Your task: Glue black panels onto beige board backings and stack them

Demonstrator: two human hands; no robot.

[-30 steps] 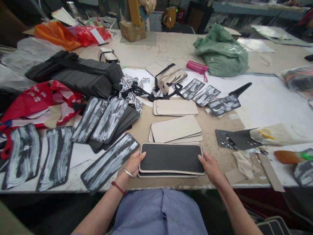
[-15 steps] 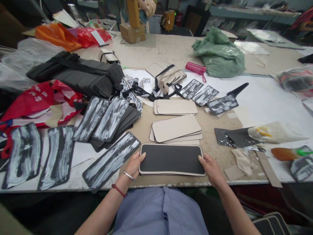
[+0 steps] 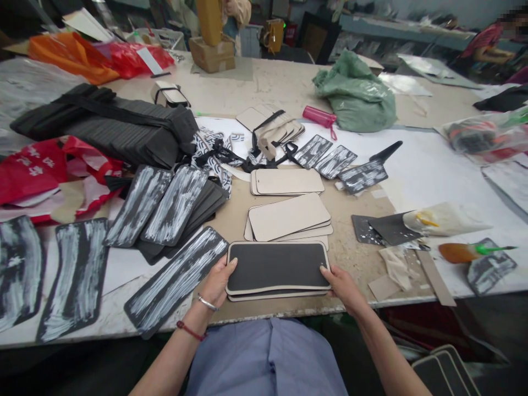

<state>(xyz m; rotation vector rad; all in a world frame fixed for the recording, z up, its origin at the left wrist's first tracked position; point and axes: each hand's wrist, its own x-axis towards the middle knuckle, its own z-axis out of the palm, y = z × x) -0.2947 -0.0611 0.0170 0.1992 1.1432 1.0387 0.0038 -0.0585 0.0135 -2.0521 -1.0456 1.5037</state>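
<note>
Far left of the grip, streaked boards (image 3: pixel 74 275): two lie on the near side, white smears down their dark faces, the outer one cut off by the picture's edge.
Red bag (image 3: pixel 33 170): left of the grip, crumpled, just beyond those boards.
Black stack (image 3: pixel 124 135): beyond and left of the grip, many dark pieces packed in a leaning row, a black strap along the top.
Dark pile (image 3: pixel 206 212): left of the grip and farther off, two smeared boards on it.
Slanted board (image 3: pixel 177 278): just left of the grip, smeared white, its upper end close to the left hand; contact cannot be told.
Left hand (image 3: pixel 216 278): closed on the left end of the dark board, thumb on top.
Dark board (image 3: pixel 278 265): between the two hands, pale-rimmed, long side toward the body; another pale rim shows under its near edge.
Pale boards (image 3: pixel 289 215): straight beyond the grip, loosely fanned, a neater pile farther back.
Pink pouch (image 3: pixel 317 115): well beyond the grip, slightly right.
Right hand (image 3: pixel 344 286): closed on the dark board's right end, thumb on top, fingers partly hidden.
Green bag (image 3: pixel 358 93): far beyond the right hand, bunched up.
Cloth scrap (image 3: pixel 394 267): right of the grip, rumpled.
</note>
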